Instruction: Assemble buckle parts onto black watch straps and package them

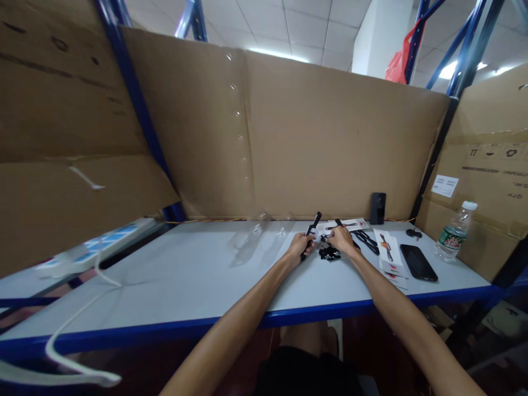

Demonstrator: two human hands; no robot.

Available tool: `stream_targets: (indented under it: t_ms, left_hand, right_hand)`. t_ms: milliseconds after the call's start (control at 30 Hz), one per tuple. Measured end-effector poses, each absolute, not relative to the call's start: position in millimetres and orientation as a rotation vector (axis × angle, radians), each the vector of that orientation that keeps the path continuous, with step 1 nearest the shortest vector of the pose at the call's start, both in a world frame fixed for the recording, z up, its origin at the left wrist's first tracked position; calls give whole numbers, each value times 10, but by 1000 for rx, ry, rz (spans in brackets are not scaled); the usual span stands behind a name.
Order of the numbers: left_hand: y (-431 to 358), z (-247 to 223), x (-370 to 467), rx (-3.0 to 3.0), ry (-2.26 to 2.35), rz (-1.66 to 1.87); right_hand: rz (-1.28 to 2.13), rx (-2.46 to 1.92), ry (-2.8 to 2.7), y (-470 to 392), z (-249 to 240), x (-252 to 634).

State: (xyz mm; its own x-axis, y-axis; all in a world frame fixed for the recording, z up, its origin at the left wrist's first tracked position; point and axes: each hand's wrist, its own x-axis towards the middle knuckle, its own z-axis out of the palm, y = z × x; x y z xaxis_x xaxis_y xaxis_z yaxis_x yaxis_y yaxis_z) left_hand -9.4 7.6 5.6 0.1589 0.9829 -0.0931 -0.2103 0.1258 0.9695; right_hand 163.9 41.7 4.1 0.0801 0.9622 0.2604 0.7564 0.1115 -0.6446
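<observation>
My left hand (301, 246) is closed around a long black tool (317, 220) with a rounded handle, its upper end pointing away from me and tilted right. My right hand (341, 240) is just to its right, fingertips pinched together above small parts; what they hold is too small to make out. Below the fingers lies a pile of small black pieces (329, 253). Another black handle (339, 222) shows behind my right hand, partly hidden by it. More black tools (366, 241) lie to the right of that hand.
Printed cards (386, 247) lie on the grey table (173, 286), beside a phone (418, 262), a water bottle (455, 234) and small dark round items (414, 233). A black upright object (378, 208) stands at the back. Clear plastic packaging (251, 239) is left; cardboard walls (309, 137) surround the table.
</observation>
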Motion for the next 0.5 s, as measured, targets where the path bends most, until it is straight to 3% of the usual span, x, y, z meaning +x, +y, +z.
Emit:
stream_targets:
  t_ms: [500]
  left_hand:
    - [91, 123, -156, 1059, 912, 872]
  right_hand:
    - [934, -1193, -1518, 444, 252, 1682]
